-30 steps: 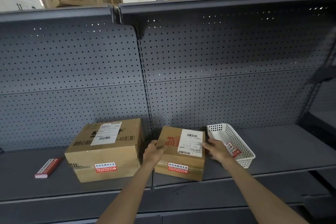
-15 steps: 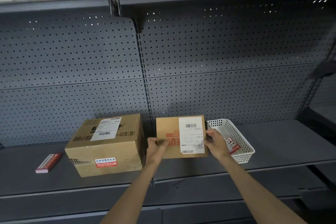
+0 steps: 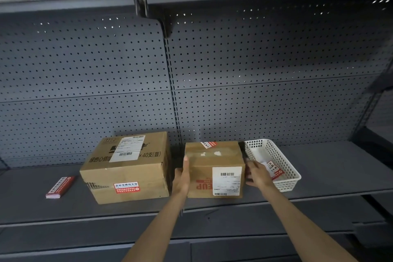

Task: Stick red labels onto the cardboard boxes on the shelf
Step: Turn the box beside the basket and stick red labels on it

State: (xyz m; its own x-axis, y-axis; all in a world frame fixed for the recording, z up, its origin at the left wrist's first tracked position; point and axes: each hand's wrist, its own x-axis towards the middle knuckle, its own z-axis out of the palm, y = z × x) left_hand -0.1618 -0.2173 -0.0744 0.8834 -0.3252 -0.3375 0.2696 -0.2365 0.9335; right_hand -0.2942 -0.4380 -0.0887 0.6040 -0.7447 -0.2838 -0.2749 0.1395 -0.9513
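Steadying small brown cardboard box (image 3: 214,169) on dark grey metal shelf (image 3: 331,168), between larger brown cardboard box (image 3: 127,166) and white plastic mesh basket (image 3: 274,164).

Left hand (image 3: 181,178) pressed flat on left side, fingers straight; right hand (image 3: 257,173) spread apart at right edge, seemingly just clear. Red label (image 3: 209,144) already on top, white shipping label (image 3: 227,180) on front. Probably light and stiff, smooth taped faces maybe slippery; best taken by opposite side walls, low, away from labels. Red label stack (image 3: 60,187) well apart at left.

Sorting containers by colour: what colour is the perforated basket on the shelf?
White, clearest in the head view: the basket.
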